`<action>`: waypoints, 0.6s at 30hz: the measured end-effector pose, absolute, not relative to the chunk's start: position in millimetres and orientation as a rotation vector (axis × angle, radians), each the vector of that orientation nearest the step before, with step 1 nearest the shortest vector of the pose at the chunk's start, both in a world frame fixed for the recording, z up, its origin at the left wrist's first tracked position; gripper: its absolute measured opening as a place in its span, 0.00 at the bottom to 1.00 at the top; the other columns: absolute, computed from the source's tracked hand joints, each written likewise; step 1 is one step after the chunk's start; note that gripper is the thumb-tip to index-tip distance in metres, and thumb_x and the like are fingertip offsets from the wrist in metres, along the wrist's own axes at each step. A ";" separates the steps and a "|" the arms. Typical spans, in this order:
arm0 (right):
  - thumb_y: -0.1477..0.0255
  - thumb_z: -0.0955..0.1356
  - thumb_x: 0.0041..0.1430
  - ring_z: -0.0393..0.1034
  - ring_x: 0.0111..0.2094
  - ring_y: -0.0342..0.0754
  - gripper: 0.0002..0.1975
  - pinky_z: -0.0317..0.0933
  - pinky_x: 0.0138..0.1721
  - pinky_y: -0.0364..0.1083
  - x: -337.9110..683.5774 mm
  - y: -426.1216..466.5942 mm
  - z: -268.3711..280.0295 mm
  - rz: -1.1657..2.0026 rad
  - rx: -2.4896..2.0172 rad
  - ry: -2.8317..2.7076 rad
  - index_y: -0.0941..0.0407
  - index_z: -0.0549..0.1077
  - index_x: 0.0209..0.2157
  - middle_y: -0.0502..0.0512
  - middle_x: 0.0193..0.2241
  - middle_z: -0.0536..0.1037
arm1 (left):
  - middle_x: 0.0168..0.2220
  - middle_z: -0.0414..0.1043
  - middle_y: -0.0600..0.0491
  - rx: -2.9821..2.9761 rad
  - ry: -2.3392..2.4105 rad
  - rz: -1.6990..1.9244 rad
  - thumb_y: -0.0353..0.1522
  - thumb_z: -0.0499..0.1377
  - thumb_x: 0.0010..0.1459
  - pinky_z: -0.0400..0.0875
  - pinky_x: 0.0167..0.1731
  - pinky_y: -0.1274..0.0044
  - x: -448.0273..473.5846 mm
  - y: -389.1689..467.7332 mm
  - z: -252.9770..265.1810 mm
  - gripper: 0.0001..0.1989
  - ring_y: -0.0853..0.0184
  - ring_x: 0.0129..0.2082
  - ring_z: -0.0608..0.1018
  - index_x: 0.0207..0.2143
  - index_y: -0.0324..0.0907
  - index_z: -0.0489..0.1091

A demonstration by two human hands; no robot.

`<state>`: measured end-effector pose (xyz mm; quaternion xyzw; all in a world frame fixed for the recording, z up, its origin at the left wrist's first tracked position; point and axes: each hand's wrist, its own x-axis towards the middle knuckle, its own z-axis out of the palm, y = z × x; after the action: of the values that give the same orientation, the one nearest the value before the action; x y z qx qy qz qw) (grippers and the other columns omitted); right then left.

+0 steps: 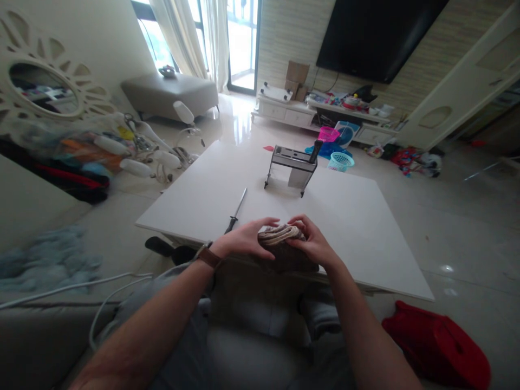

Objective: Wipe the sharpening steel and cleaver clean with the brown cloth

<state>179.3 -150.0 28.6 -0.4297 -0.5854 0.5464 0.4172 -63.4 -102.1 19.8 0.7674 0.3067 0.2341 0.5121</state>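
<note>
My left fingers (266,223) curl over the top of the cloth (284,245) from its left side, spread a little and pressing down on it, and my right fingers (299,223) close over it from the right, so both hands are clamped on the one bundle with the thumbs hidden underneath or behind. The left hand (246,239) wears a watch (208,255) at the wrist; the right hand (314,245) sits just opposite, the two almost touching at the fingertips. I judge the cloth to be soft and light: it bunches and sags between the palms, so it will not hold a shape and will slump wherever it is unsupported. It should not slip, being rough-woven by the look of it, and I see nothing fragile in it. The best hold is as now, from both ends, or gathered at an edge. It looks brown below with a pale, ribbed or folded band on top; finer texture I cannot make out. It lies at the near edge of the table (357,216), right in front of me. Further out on the table a steel (236,211) lies just left of the hands, and a rack (293,165) stands beyond, well apart.
</note>
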 end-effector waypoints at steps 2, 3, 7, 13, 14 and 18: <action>0.68 0.77 0.52 0.75 0.38 0.48 0.19 0.66 0.40 0.45 178.6 -150.3 29.5 1.411 -1.095 -1.460 0.49 0.71 0.44 0.48 0.37 0.81 | 0.47 0.79 0.49 1.852 0.634 0.427 0.40 0.73 0.46 0.72 0.49 0.70 -52.8 -106.3 16.9 0.32 0.55 0.48 0.79 0.54 0.41 0.74; 0.68 0.77 0.52 0.75 0.38 0.48 0.19 0.67 0.40 0.45 178.7 -150.3 29.9 1.432 -1.103 -1.435 0.49 0.71 0.45 0.48 0.37 0.81 | 0.42 0.80 0.50 1.857 0.616 0.391 0.41 0.71 0.48 0.72 0.44 0.72 -49.7 -106.5 15.0 0.27 0.56 0.43 0.80 0.50 0.40 0.77; 0.66 0.78 0.51 0.76 0.38 0.48 0.21 0.68 0.38 0.45 182.1 -150.5 31.5 1.530 -1.114 -1.324 0.49 0.72 0.46 0.48 0.38 0.82 | 0.33 0.79 0.54 1.824 0.645 0.377 0.42 0.70 0.49 0.70 0.34 0.75 -50.9 -101.6 11.6 0.19 0.60 0.34 0.78 0.39 0.39 0.79; 0.53 0.76 0.53 0.76 0.43 0.50 0.23 0.69 0.39 0.45 200.2 -144.3 27.4 1.513 -1.098 -1.107 0.50 0.76 0.46 0.53 0.46 0.81 | 0.42 0.81 0.50 1.281 0.759 0.581 0.36 0.74 0.44 0.75 0.41 0.72 -61.4 -101.4 23.0 0.24 0.57 0.42 0.81 0.44 0.40 0.78; 0.50 0.75 0.53 0.76 0.43 0.50 0.24 0.70 0.39 0.46 202.6 -142.7 25.6 1.515 -1.077 -1.029 0.50 0.77 0.46 0.54 0.46 0.81 | 0.43 0.81 0.49 1.139 0.772 0.639 0.36 0.74 0.44 0.76 0.41 0.71 -61.6 -102.0 24.4 0.25 0.57 0.41 0.81 0.46 0.40 0.77; 0.46 0.73 0.51 0.78 0.40 0.53 0.25 0.72 0.39 0.51 199.0 -139.6 18.6 1.698 -0.992 -0.804 0.51 0.79 0.41 0.53 0.38 0.84 | 0.40 0.81 0.45 0.707 0.726 0.777 0.37 0.72 0.46 0.78 0.37 0.69 -57.2 -100.8 24.4 0.25 0.59 0.35 0.82 0.47 0.40 0.74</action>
<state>199.0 -139.6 18.6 -0.4078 -0.3305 0.6980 0.4871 -57.2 -100.8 24.4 0.3299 0.3388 0.3628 0.8030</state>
